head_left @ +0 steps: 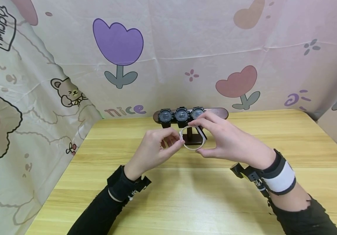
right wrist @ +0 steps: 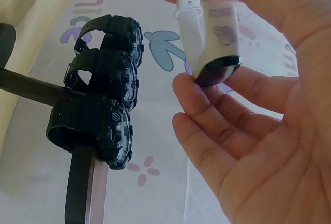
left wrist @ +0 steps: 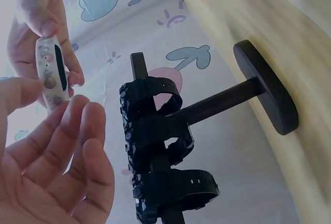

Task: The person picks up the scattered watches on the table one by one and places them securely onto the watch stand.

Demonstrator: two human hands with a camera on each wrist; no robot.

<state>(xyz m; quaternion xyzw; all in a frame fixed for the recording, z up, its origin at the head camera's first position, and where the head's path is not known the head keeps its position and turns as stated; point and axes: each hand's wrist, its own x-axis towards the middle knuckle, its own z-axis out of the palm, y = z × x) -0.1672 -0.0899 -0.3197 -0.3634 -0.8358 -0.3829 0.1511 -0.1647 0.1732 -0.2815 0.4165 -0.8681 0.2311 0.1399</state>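
A white-strapped watch (head_left: 202, 134) with a dark face is looped into a ring above the table, in front of the display stand. My left hand (head_left: 156, 147) pinches the strap at its left side. On the other side, my right hand (head_left: 230, 140) holds the loop between thumb and fingers, around the dark face. Printed patterns show on the white strap (left wrist: 49, 74) in the left wrist view. Seen from the right wrist, the strap's holes and keeper (right wrist: 189, 14) are near the top. Part of the watch is hidden by fingers.
Behind the hands stands a dark T-shaped stand (head_left: 220, 113) with an oval base (left wrist: 269, 87). Three black watches (head_left: 181, 115) hang side by side on its bar, left and middle. The wooden table (head_left: 168, 202) meets a patterned cloth backdrop (head_left: 168, 42).
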